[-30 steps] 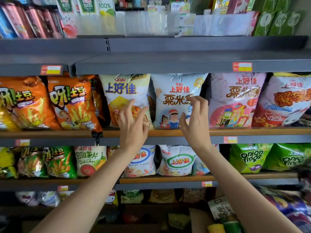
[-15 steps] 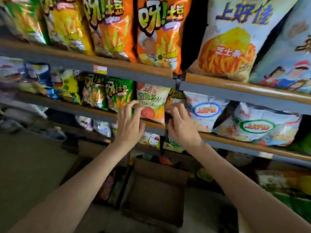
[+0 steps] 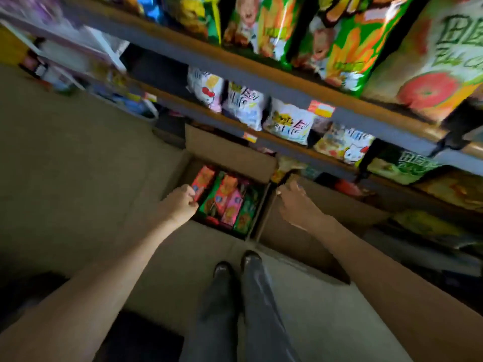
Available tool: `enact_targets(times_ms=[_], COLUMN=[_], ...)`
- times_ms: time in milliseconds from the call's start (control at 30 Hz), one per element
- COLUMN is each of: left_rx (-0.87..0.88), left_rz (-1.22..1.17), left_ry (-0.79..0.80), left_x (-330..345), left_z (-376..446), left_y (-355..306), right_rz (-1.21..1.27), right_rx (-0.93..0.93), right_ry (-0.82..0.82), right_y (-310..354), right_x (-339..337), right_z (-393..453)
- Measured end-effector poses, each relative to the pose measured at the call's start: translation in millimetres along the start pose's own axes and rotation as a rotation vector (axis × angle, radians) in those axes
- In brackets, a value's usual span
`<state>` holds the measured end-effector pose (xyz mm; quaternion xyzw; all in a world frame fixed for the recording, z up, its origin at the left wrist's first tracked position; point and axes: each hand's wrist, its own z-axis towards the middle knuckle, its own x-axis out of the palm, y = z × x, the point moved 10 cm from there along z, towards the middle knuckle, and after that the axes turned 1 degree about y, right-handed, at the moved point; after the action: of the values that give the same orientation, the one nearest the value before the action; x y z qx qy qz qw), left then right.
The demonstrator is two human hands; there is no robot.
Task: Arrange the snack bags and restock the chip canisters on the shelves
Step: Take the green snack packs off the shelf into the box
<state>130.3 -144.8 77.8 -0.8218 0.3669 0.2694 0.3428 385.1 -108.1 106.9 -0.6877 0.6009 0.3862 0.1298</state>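
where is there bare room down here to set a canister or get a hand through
Bare floor lies left of the open cardboard box and in front of it, around the shoes. The box itself is packed with canisters; the left hand is at its left edge. The low shelf above is crowded with bags.

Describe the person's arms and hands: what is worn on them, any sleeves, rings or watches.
Both forearms are bare right up to the frame edge: no sleeves show. The left hand and right hand wear no gloves, and no watch, bracelet or ring can be seen, though the picture is blurred. Below them show dark grey trousers and dark shoes.
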Motion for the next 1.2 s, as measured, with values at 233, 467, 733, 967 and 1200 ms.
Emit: enact_targets(times_ms=[233, 467, 733, 967, 1200], left_rx=[-0.029, -0.030, 0.021, 0.080, 0.155], left_rz=[-0.072, 0.060, 0.050, 0.024, -0.016], left_ry=[-0.028, 0.066, 0.054, 0.011, 0.078], left_x=[35.8, 110.9, 205.8, 232.6, 168.5], left_z=[88.7, 171.9, 255.5, 300.3, 242.5], left_y=[52.5, 101.1, 214.4, 248.6, 169.5], right_rz=[-0.068, -0.194, -0.673, -0.918, -0.863], right_rx=[0.055, -0.084, -0.327, -0.465, -0.433], right_ry=[0.050, -0.015, -0.003, -0.098, -0.113], right_y=[-2.1, 11.4, 58.9, 65.3, 110.1], right_x=[58.1, 148.2, 297.0, 353.3, 239.5], right_z=[103.0, 234.9, 399.3, 445.1, 357.3])
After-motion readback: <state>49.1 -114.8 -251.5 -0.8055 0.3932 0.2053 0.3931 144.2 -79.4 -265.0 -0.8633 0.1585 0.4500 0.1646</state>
